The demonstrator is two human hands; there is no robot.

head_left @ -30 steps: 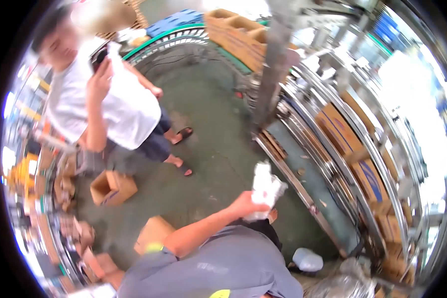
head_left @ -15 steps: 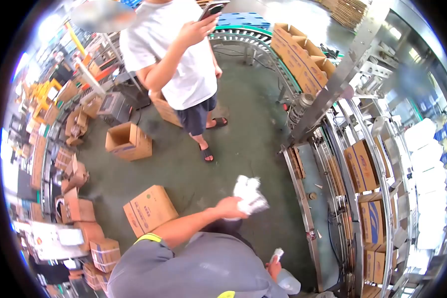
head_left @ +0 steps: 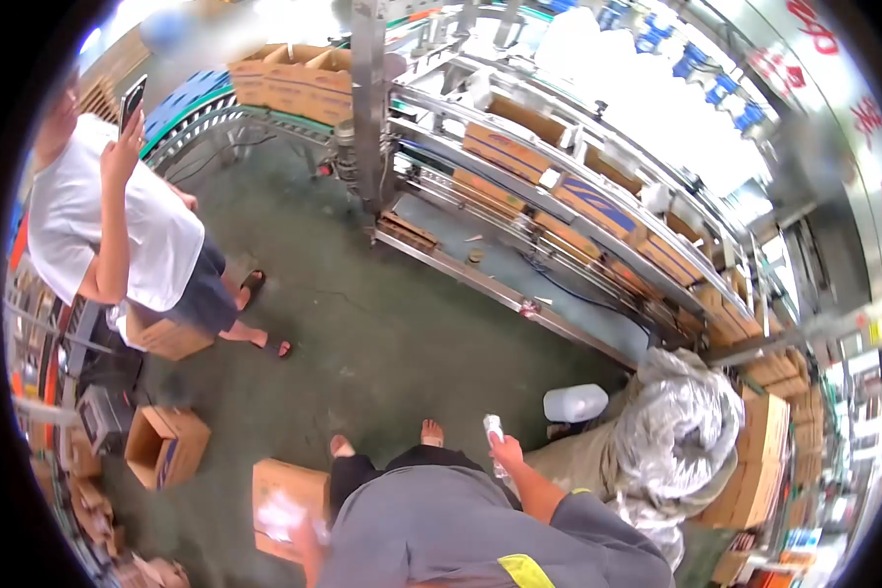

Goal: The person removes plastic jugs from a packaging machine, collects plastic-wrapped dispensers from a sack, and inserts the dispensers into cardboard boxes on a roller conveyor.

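Note:
My left hand (head_left: 309, 541), blurred by motion at the lower left, is closed on a crumpled white plastic bundle (head_left: 279, 514). That bundle is in front of a cardboard carton (head_left: 299, 478) on the floor beside my leg; whether they touch I cannot tell. In front of my right side, my right hand (head_left: 507, 451) grips a narrow, rolled-up piece of white plastic (head_left: 493, 426) that sticks up from the fist. Its lower end shows below the fingers.
A person (head_left: 132, 216) with a phone (head_left: 132, 103) stands at left, near an open carton (head_left: 167, 446). A metal-framed conveyor (head_left: 519, 304) carrying cartons crosses ahead. To the right are a translucent jug (head_left: 575, 402) and a large sack with clear plastic film (head_left: 681, 421).
My view has swung to the right, bringing the sack and jug into sight. My left hand has moved with its white bundle from in front of me to the carton at left. Both hands keep their hold.

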